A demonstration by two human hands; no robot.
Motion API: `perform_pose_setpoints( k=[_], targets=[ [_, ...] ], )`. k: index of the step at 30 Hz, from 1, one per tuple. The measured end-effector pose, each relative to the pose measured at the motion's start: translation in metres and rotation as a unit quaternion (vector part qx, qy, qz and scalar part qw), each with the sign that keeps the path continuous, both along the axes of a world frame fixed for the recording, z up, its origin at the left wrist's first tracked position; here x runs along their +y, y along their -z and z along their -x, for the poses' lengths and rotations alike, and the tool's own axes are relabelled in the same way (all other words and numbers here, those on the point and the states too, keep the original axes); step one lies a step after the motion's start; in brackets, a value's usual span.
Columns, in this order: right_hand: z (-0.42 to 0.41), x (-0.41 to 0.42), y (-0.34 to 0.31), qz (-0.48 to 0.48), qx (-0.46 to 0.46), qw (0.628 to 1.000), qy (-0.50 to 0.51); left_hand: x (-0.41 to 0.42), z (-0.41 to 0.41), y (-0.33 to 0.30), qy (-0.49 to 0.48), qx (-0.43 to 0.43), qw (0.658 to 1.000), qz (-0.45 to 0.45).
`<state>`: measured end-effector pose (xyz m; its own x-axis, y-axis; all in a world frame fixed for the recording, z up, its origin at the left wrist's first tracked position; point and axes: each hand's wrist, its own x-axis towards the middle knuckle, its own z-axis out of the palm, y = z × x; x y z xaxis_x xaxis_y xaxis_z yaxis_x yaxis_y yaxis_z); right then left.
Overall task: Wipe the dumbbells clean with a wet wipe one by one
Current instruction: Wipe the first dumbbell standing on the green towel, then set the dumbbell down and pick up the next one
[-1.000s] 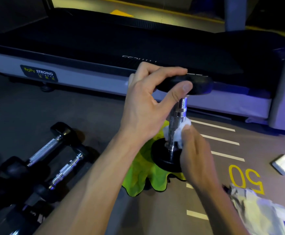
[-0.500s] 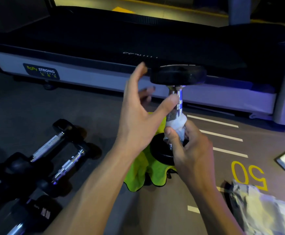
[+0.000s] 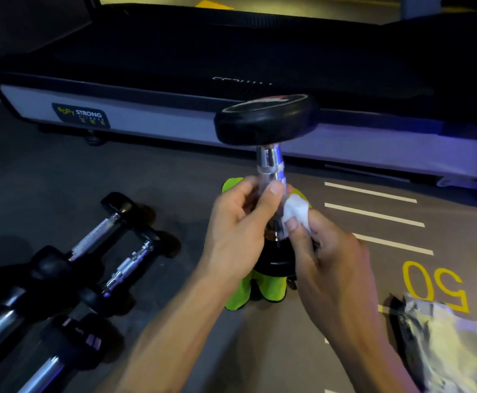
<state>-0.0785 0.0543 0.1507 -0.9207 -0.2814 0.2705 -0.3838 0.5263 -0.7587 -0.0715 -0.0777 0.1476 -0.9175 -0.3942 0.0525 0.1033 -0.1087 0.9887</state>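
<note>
Black-rubber-headed dumbbell with chrome knurled handle [image 3: 269, 163]: upright between both hands, lower head on lime-green cloth [image 3: 238, 293] beneath them. Left hand [image 3: 240, 231]: fingers curled round handle. Right hand [image 3: 325, 253]: pinching white wet wipe [image 3: 295, 209] against handle's right side. Risk: top-heavy dumbbell tipping on soft cloth if left grip loosens during wiping; wipe slipping from pinch. Other black dumbbells [image 3: 89, 251]: left of left hand.

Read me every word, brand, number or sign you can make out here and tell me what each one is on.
"BODY STRONG": sticker on the treadmill's grey side rail; the smaller line under it is too blurred to read.
"50": painted yellow on the floor, upside down from this view.
Pale lettering on the treadmill belt: upside down, unreadable.
Marks on a lying dumbbell's end: too blurred.
Print on the wipes packet: unreadable.
</note>
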Motion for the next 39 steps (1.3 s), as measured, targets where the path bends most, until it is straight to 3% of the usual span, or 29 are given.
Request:
perform_pose_setpoints(
  k=[4,9,12,16,21,27,32,39],
  targets=[
    [-0.023,-0.002,-0.014,0.054,-0.015,0.996,-0.076,-0.016,-0.025,-0.001,-0.055,0.021,0.998,-0.032],
    [-0.059,-0.022,-0.009,0.172,-0.146,0.952,-0.205,-0.072,-0.075,-0.015,-0.035,-0.023,0.996,0.073],
    [-0.077,-0.032,0.017,0.232,-0.252,0.918,-0.2,-0.103,-0.115,-0.002,-0.023,-0.076,0.983,0.168],
    [-0.105,-0.029,0.064,0.165,-0.324,0.909,-0.204,-0.131,-0.187,0.042,-0.011,-0.178,0.959,0.219],
    [-0.123,-0.014,0.097,0.092,-0.381,0.899,-0.196,-0.15,-0.287,0.104,0.022,-0.347,0.866,0.36],
    [-0.139,-0.013,0.107,0.054,-0.395,0.888,-0.228,-0.153,-0.368,0.163,0.047,-0.452,0.809,0.372],
    [-0.147,-0.018,0.113,0.04,-0.384,0.893,-0.23,-0.152,-0.389,0.191,0.049,-0.498,0.79,0.354],
    [-0.158,-0.035,0.118,0.07,-0.415,0.871,-0.254,-0.154,-0.379,0.209,0.078,-0.516,0.776,0.354]
  ],
)
